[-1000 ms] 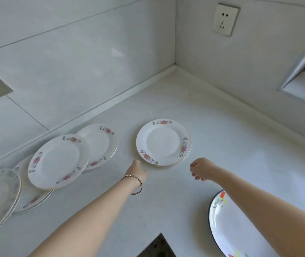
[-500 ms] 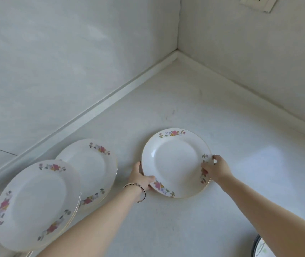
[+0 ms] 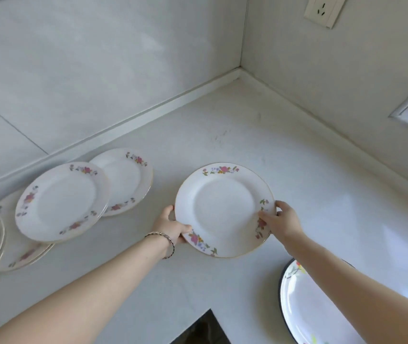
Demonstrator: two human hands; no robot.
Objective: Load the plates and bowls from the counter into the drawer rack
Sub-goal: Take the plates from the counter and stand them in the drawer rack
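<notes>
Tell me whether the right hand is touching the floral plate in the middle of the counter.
Touching. The head view shows the right hand gripping the floral plate at its right rim, thumb lying on top.

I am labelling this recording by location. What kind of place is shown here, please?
Most likely a home kitchen corner: a white counter against tiled walls, a wall socket above it, and several floral plates laid out, one plate gripped by both hands.

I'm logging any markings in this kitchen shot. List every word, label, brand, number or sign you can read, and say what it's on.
None: no readable text anywhere in the head view.
The held plate, gripped by the left hand and right hand: floral pattern only.
The wall socket: slots, no lettering visible.
The dark-rimmed plate: painted flowers only.
</notes>
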